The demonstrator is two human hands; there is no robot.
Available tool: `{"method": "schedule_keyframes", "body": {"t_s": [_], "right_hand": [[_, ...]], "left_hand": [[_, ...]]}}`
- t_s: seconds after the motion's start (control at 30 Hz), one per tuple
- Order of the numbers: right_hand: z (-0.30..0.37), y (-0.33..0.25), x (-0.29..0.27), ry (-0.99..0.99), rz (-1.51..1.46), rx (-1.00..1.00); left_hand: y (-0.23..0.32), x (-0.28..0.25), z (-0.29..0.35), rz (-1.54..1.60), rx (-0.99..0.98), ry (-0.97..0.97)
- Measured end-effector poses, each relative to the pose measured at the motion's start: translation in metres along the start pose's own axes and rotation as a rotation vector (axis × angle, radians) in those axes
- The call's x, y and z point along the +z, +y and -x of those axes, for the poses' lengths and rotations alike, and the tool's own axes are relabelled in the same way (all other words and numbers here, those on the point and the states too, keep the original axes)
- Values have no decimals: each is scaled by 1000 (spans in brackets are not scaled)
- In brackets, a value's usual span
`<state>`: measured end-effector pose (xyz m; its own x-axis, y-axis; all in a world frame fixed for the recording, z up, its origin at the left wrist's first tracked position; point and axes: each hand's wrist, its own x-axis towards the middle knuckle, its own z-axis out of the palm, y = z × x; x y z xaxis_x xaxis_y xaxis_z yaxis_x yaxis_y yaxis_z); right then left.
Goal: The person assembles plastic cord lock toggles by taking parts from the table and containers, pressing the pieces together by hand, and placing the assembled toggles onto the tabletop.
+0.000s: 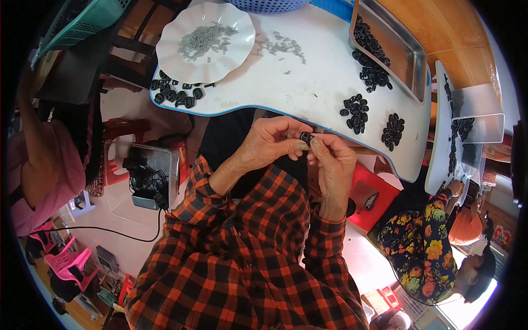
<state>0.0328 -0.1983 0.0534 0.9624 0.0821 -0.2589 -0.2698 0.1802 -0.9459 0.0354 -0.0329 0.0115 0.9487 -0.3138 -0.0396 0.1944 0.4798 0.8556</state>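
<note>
In front of my chest, just off the table's near edge, both hands meet around a small black plastic piece that looks like a cord lock. My left hand pinches it between thumb and fingers. From the other side, my right hand presses thumb and fingertips together against it; anything else between them is too small to make out. On the white table, a scalloped white plate carries a heap of small grey pieces, perhaps springs. More grey pieces lie loose beside it.
Black pieces lie in piles below the plate and in heaps at right. A metal tray holds more. A blue basket stands at the far edge. A red stool is beside me; people sit left and right.
</note>
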Motion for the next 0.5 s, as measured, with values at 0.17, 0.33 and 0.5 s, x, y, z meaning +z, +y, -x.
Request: {"method": "schedule_keyframes", "body": {"t_s": [0.17,0.33,0.5], "right_hand": [[-1,-1,-2,-30,19,13],[0,-3,-1,-17,79,-16],[2,-6,5,12,166,-88]], "left_hand": [[1,3,0,35,14,30],[0,1,1,26,34,2],[0,-2,1,-27,47,-19]]}}
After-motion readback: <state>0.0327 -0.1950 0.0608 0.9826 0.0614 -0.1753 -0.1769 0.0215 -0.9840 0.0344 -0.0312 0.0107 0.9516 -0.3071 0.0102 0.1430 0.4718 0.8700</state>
